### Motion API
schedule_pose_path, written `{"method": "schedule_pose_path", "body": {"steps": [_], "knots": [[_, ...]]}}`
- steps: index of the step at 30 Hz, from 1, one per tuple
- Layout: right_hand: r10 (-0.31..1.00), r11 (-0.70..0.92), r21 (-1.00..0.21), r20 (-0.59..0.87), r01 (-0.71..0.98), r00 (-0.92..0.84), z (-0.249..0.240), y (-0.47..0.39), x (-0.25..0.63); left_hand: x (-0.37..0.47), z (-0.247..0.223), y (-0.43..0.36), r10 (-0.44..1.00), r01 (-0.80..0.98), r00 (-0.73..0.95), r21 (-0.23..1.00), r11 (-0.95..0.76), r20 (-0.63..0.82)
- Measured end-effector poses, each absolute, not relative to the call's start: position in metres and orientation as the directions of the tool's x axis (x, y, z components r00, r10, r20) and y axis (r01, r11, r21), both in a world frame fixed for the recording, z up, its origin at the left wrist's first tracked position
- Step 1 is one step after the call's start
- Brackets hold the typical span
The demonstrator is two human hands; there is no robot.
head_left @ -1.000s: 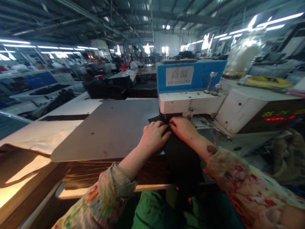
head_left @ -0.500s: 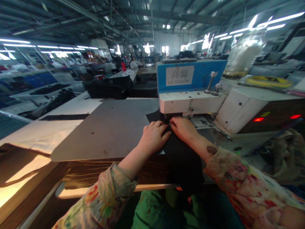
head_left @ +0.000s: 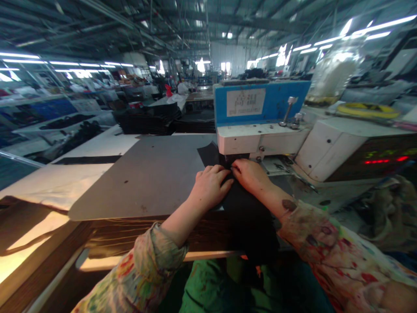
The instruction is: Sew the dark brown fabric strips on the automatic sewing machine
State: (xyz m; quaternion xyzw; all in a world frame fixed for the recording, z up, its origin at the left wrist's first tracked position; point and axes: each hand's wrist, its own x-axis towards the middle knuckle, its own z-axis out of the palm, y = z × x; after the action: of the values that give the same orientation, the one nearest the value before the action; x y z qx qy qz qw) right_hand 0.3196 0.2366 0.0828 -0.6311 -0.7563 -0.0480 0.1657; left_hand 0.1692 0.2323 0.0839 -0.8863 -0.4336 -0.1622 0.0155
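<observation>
A garment factory hall: an industrial sewing machine [head_left: 260,126], long cutting tables [head_left: 97,152], stacked black fabric [head_left: 146,119], strip lights [head_left: 358,32] under a steel roof.

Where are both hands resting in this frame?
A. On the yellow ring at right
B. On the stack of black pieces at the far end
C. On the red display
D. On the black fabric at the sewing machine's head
D: the left hand and right hand press flat on the black fabric, side by side, just under the sewing machine.

The sewing machine head [head_left: 260,139] blocks ahead; the grey table [head_left: 146,174] leftward seems open.
</observation>
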Motion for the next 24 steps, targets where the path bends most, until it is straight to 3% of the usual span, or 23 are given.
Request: {"method": "schedule_pose_path", "body": {"steps": [24], "knots": [[0.935,0.196,-0.111,0.319,0.974,-0.152,0.0814,0.2368,0.3192,0.1688,0.0848,0.2331,0.76,0.767,0.574,0.123,-0.629,0.305]]}}
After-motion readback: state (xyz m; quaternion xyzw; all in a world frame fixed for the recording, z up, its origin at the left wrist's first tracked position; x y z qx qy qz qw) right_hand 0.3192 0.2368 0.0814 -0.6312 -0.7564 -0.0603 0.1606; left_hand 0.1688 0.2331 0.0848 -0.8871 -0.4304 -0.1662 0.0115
